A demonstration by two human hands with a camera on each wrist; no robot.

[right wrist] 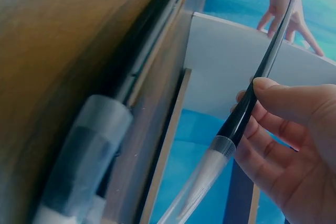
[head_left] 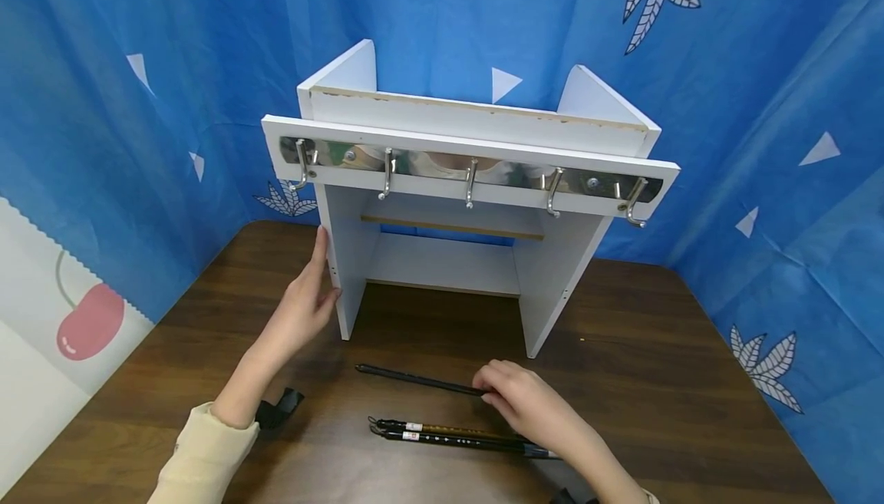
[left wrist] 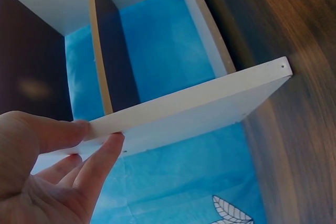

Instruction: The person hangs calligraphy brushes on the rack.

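Head view shows us a white shelf unit (head_left: pixel 442 262), which stands on the brown counter (head_left: pixel 621 412) close to its far edge. In front of it, we see the right hand (head_left: pixel 514 393) grasping a black brush (head_left: pixel 414 378) between thumb and fingers; the thin end points toward the counter's left edge. Whether this brush touches the surface, we cannot tell. From the right wrist view we notice also its clear cap. The left hand (head_left: pixel 304 304) is released, with extended fingers touching the left side panel (head_left: pixel 348 258) at its front. Farther from the far edge than the held brush, two other brushes (head_left: pixel 452 439) lie side by side. Across the shelf unit we find a board with five hooks (head_left: pixel 428 166).
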